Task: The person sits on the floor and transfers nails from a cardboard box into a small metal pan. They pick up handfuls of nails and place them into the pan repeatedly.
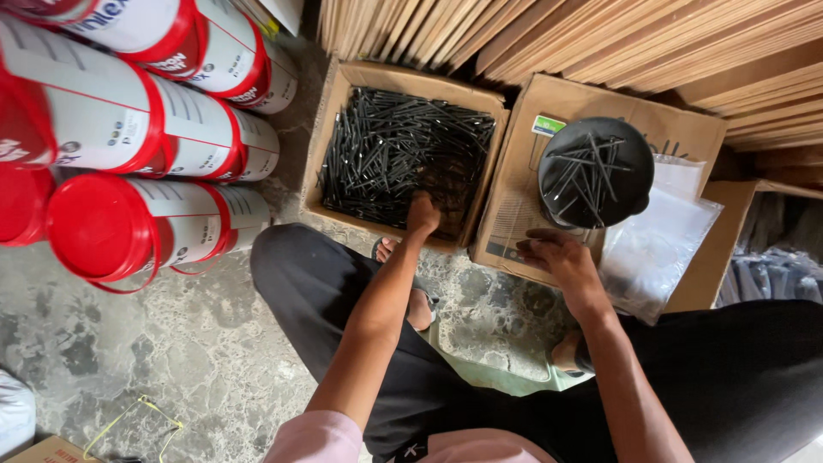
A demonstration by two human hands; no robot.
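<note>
My left hand (422,214) reaches into an open cardboard box (330,129) full of long black nails (394,146), fingers buried in the pile at its near edge. My right hand (557,257) rests on a closed cardboard box (514,214), fingers curled beside a round black pan (630,184) that holds several nails (583,171). Whether the right hand holds any nails is hidden.
Clear plastic bags (660,240) lie right of the pan. White buckets with red lids (129,223) are stacked on their sides at left. Wooden boards (643,43) lean across the top. My legs in black trousers (317,291) are over a mottled stone floor (171,343).
</note>
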